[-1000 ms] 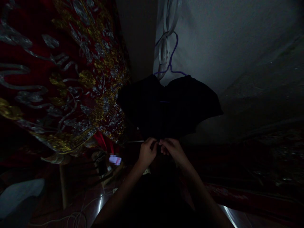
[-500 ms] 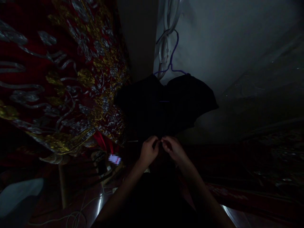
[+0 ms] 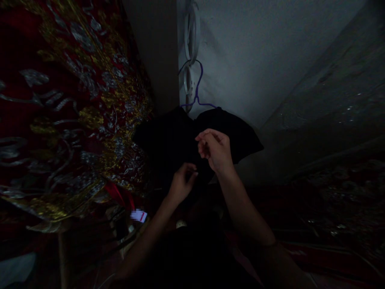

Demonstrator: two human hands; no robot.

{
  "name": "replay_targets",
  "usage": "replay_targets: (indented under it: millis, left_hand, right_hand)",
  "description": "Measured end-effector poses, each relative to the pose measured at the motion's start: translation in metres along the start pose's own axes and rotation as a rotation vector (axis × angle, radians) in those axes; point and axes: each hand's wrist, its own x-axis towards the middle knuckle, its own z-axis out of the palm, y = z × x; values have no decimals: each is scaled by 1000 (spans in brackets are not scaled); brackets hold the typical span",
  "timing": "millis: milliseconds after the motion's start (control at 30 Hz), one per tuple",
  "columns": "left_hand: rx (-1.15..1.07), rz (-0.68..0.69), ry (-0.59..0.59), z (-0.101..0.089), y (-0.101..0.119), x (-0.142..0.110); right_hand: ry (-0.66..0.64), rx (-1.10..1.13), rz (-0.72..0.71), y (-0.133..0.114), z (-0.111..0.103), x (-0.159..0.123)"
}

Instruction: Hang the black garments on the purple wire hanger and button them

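Note:
A black short-sleeved garment [image 3: 168,136] hangs in front of me on a purple hanger [image 3: 197,94]. Before its lower part is my left hand [image 3: 183,180], fingers curled and the thumb brought close to the index fingertip. Higher and to the right, my right hand [image 3: 215,149] is closed in a pinch in front of the garment's chest. Darkness hides whatever thin thing either hand may hold, and I cannot tell whether the left fingers touch the cloth.
White rings [image 3: 192,34] on the wall [image 3: 255,52] carry the hanger. A red cloth with gold and silver decoration [image 3: 90,116] fills the left side. Below it are a wooden leg [image 3: 63,257] and a small pale blurred-out item [image 3: 138,215]. Dark patterned cloth [image 3: 339,208] lies at right.
My hands, close together before, have come apart. The right one has risen in front of the garment; the left stays low. The whole view has shifted, so the garment appears lower and further left.

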Motion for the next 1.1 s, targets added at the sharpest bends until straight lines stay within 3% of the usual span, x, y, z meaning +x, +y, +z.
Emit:
replay_targets:
  millis: [100, 200, 333, 467, 600, 700, 767, 867, 967, 1100]
  left_hand:
    - [62, 242, 228, -38, 49, 44]
    - [213, 470, 181, -63, 82, 83]
    - [384, 601, 170, -63, 98, 103]
    - [413, 597, 364, -59, 101, 100]
    - [146, 440, 786, -98, 90, 102]
    - [-326, 195, 1014, -135, 61, 99]
    - [-690, -111, 991, -145, 35, 89]
    - [-1001, -551, 939, -130, 0, 64]
    - [-1171, -698, 905, -100, -13, 37]
    - [-1293, -691, 696, -69, 7, 14]
  right_hand:
    - [7, -10, -25, 4, -6, -4]
    - [-2, -57, -99, 0, -11, -2]
    - [13, -126, -192, 3, -15, 4]
    - [35, -248, -152, 38, -20, 10]
    - [-12, -344, 18, 81, -32, 0]
    - [-69, -283, 100, 92, -40, -17]
    - [-120, -252, 134, 90, -41, -28]
    - [-170, -234, 151, 85, -41, -36]
    - [-142, -234, 186, 93, -47, -38]
    - [-89, -307, 151, 111, -56, -47]
